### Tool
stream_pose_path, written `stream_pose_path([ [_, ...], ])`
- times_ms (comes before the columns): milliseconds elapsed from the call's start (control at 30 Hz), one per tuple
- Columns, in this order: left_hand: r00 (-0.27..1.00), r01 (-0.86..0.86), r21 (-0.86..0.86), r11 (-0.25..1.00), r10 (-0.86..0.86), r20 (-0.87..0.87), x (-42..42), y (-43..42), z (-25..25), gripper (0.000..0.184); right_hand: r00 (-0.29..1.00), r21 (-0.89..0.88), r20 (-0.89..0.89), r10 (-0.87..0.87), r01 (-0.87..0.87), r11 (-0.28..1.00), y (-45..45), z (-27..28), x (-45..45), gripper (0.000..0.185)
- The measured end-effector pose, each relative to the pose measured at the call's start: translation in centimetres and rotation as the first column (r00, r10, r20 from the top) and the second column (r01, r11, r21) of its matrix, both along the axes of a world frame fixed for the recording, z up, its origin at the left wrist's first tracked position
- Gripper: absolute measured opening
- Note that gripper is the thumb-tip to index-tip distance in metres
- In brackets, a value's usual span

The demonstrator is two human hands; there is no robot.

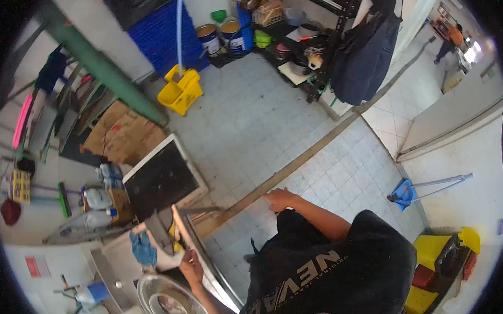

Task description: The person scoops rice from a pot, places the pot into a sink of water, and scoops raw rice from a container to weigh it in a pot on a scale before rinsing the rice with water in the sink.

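My left hand (191, 267) is over the edge of the metal sink counter (207, 265), its fingers curled in. A whitish patch lies right beside these fingers, but I cannot make out what, if anything, they hold. Close by are a blue cloth (144, 248) and a grey cloth (161, 231) draped on the counter. Just below that hand sits a large round metal bowl (197, 297) with a smaller round container (157, 303) inside. My right hand (280, 200) is out in front of my black shirt, above the floor, with fingers apart and nothing visible in them.
A dark panel with a white frame (195, 179) stands beyond the counter. Farther off are a yellow mop bucket (188, 89), paint buckets (233, 35) and a black shelf (269, 58) with pots. A blue dustpan (403, 195) is at right. Another person (455, 37) is visible through the doorway.
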State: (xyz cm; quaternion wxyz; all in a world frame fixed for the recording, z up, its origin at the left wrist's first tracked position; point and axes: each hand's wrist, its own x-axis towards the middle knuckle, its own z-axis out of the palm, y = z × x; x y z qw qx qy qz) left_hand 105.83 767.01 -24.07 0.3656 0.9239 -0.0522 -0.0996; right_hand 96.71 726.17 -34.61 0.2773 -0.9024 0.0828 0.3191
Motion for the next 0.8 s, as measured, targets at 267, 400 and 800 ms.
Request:
stream_pose_path([
  [267, 0.878, 0.467, 0.616, 0.634, -0.416, -0.238, 5.6, -15.1, -17.2, 0.040, 0.874, 0.091, 0.313, -0.371, 0.361, 0.928, -21.7, -9.5, 6.2, 0.045],
  [400, 0.851, 0.479, 0.640, 0.602, -0.140, -0.506, 8.5, -18.0, -21.4, 0.040, 0.837, 0.070, 0.254, -0.485, 0.485, 0.872, -29.9, -16.6, 8.4, 0.036],
  [800, 0.687, 0.607, 0.431, 0.668, -0.713, 0.138, 46.2, -48.3, -39.5, 0.030, 0.915, 0.108, -0.192, -0.354, 0.378, 0.920, -57.9, -20.8, 21.7, 0.016],
])
